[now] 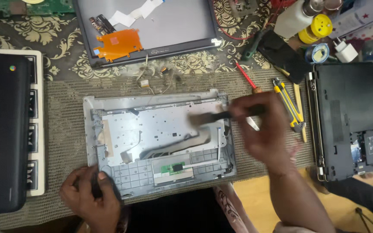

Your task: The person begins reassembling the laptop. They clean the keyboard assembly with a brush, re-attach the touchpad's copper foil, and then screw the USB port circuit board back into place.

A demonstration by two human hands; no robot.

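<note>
We find the right hand [266, 129] closed around the handle of a dark brush [221, 115], blurred, whose long axis runs roughly left to right with its bristle end pointing left over the upper right part of the grey laptop base [158, 140]. The left hand [91, 196] grips the near left corner of that base, fingers curled over the edge. The base lies flat and open, a shallow grey metal-and-plastic shell with its long side across the view, showing a small green circuit board [175, 167] near its front. It rests on a woven mesh mat [67, 116]. Just right of the right hand we note a yellow utility knife [288, 103] and a red-handled screwdriver [247, 77]. Behind the base lies a screen panel [147, 26] bearing an orange plastic piece [117, 44]. Closed dark laptops [1, 129] flank the work on either side.
</note>
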